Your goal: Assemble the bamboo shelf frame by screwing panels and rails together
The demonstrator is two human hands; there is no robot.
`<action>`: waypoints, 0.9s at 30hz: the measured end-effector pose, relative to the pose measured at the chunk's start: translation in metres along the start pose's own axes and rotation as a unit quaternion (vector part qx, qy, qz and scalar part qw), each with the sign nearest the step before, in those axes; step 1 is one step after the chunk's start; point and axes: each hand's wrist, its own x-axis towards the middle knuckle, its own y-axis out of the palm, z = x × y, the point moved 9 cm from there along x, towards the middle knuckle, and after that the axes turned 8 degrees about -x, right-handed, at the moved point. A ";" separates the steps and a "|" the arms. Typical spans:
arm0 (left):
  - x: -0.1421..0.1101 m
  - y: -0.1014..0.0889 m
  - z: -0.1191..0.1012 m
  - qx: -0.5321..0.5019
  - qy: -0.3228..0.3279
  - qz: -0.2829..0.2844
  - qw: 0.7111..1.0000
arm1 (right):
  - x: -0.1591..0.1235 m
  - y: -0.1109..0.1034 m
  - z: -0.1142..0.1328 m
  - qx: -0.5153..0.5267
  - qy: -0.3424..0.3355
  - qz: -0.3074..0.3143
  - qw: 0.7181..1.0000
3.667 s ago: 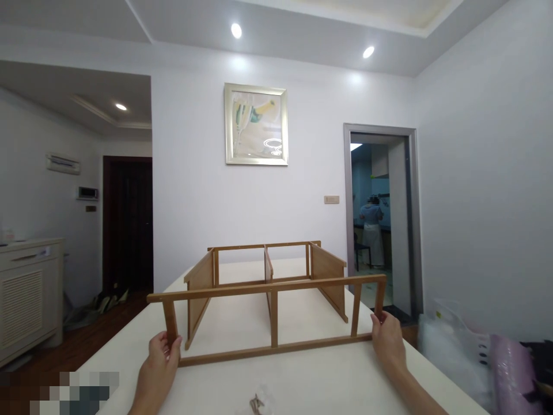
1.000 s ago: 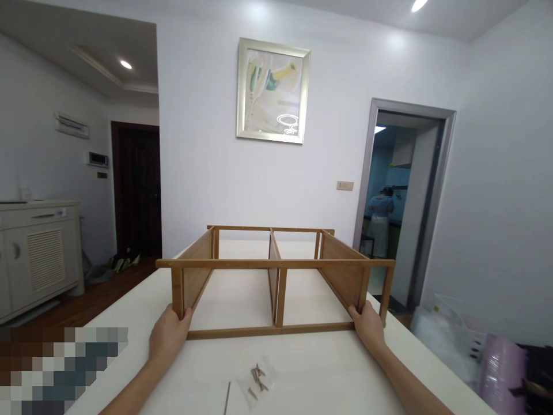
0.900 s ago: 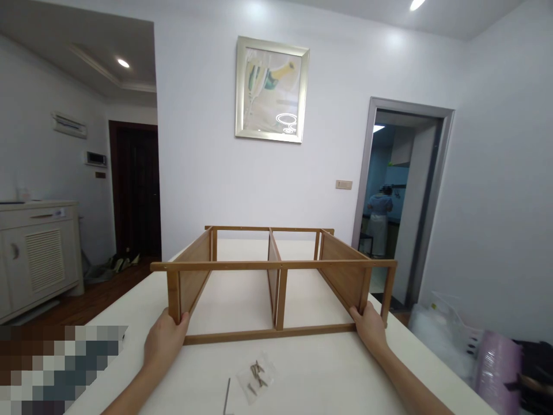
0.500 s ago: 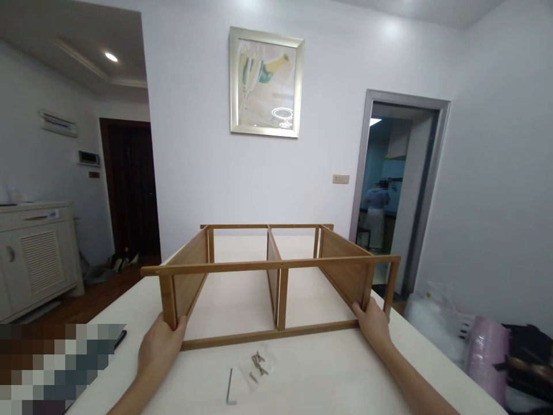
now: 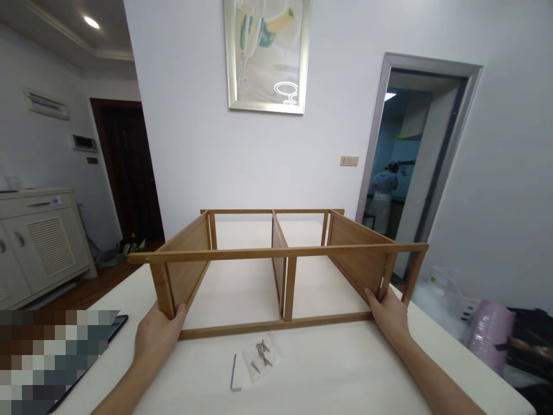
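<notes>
Wooden frame (image 5: pixel 288 252): mid-picture, gripped low at both sides by left hand (image 5: pixel 156 334) and right hand (image 5: pixel 390 316).
Panels (image 5: pixel 360 268): three, apparently fitted.
Screws (image 5: pixel 263 352): some left unused, lower centre.

A: Colours, pls. Shelf frame (image 5: pixel 291 288)?
B: Med. brown all over, incl. panels (image 5: pixel 360 248).
A: Tbl (image 5: pixel 345 369)?
B: Off-white, plain. Nr side: grey hex key (image 5: pixel 234 374), brownish screws (image 5: pixel 265 350), clear bag (image 5: pixel 249 354).
A: R?
B: Pinkish-purple roll (image 5: pixel 491 337).
A: L?
B: Cream cabinet (image 5: pixel 43 236) w/ horiz. slat pattern; dk reddish-brown door (image 5: pixel 123 167), far L.
A: Far wall (image 5: pixel 190 144)?
B: White. Pic frame (image 5: pixel 268 107) pale gold; print (image 5: pixel 254 69) beige w/ green & yellow bottle (image 5: pixel 270 34). Doorway trim (image 5: pixel 375 132), far R: grey. Person (image 5: pixel 383 190) beyond: lt blue above, whitish below.
</notes>
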 end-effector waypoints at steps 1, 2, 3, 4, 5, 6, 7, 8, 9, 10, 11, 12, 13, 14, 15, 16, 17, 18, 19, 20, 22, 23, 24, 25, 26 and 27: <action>0.000 -0.001 -0.001 0.001 0.001 -0.004 1.000 | -0.001 0.000 0.000 0.000 0.001 -0.003 1.000; -0.001 -0.002 -0.001 0.000 0.000 -0.007 1.000 | -0.001 -0.001 0.000 0.001 0.002 -0.005 1.000; -0.001 -0.003 -0.001 0.000 -0.002 -0.010 1.000 | -0.001 -0.001 0.001 0.002 0.003 -0.007 1.000; -0.001 -0.003 -0.002 -0.001 -0.004 -0.012 1.000 | -0.001 -0.001 0.001 0.002 0.003 -0.007 1.000; -0.001 -0.003 -0.002 -0.003 -0.004 -0.011 1.000 | -0.001 -0.001 0.001 0.004 0.003 -0.006 1.000; -0.001 -0.002 -0.002 -0.005 -0.004 -0.010 1.000 | -0.001 -0.001 0.002 0.005 0.003 -0.005 1.000; -0.001 -0.002 -0.002 -0.007 -0.003 -0.008 1.000 | 0.000 -0.001 0.002 0.007 0.003 -0.004 1.000; -0.001 -0.001 -0.002 -0.009 -0.002 -0.006 1.000 | 0.001 -0.001 0.001 0.009 0.002 -0.003 1.000; 0.000 0.000 -0.001 -0.011 -0.002 -0.003 1.000 | 0.001 0.000 0.001 0.011 0.002 -0.002 1.000; 0.000 0.000 -0.001 -0.011 -0.002 0.001 1.000 | 0.002 0.000 0.001 0.013 0.001 -0.001 1.000; 0.001 0.001 0.000 -0.010 -0.003 0.003 1.000 | 0.002 0.000 0.000 0.015 0.002 0.000 1.000; 0.001 0.001 0.000 -0.009 -0.003 0.004 1.000 | 0.002 0.001 0.000 0.017 0.002 0.001 1.000; 0.001 0.001 0.001 -0.009 -0.004 0.005 1.000 | 0.002 0.001 0.000 0.019 0.003 0.001 1.000; 0.001 0.001 0.002 -0.010 -0.007 0.004 1.000 | 0.002 0.001 0.000 0.020 0.004 0.002 1.000; 0.001 0.001 0.003 -0.013 -0.009 0.004 1.000 | 0.002 0.001 -0.001 0.022 0.005 0.003 1.000; 0.001 0.001 0.003 -0.015 -0.011 0.005 1.000 | 0.002 0.000 -0.001 0.023 0.007 0.004 1.000; 0.000 0.001 0.004 -0.016 -0.011 0.007 1.000 | 0.002 0.000 -0.001 0.025 0.008 0.005 1.000; -0.001 0.001 0.004 -0.017 -0.010 0.008 1.000 | 0.001 -0.001 -0.002 0.027 0.009 0.007 1.000; -0.003 0.000 0.004 -0.017 -0.009 0.010 1.000 | 0.001 -0.003 -0.003 0.029 0.009 0.008 1.000; -0.005 0.000 0.005 -0.017 -0.007 0.012 1.000 | 0.000 -0.004 -0.004 0.032 0.009 0.010 0.999; -0.009 -0.003 0.006 -0.019 -0.009 0.014 1.000 | -0.004 -0.007 -0.006 0.037 0.009 0.010 0.999; -0.011 -0.005 0.007 -0.023 -0.010 0.015 1.000 | -0.007 -0.009 -0.008 0.041 0.009 0.008 0.999; -0.013 -0.007 0.008 -0.028 -0.009 0.016 0.999 | -0.009 -0.010 -0.010 0.046 0.010 0.005 0.999; -0.015 -0.008 0.008 -0.033 -0.007 0.016 0.999 | -0.012 -0.012 -0.012 0.051 0.010 0.001 0.999; -0.017 -0.010 0.009 -0.038 -0.004 0.015 0.999 | -0.014 -0.013 -0.013 0.057 0.011 -0.004 0.998; -0.018 -0.010 0.009 -0.042 -0.003 0.015 0.999 | -0.016 -0.015 -0.013 0.064 0.011 -0.010 0.998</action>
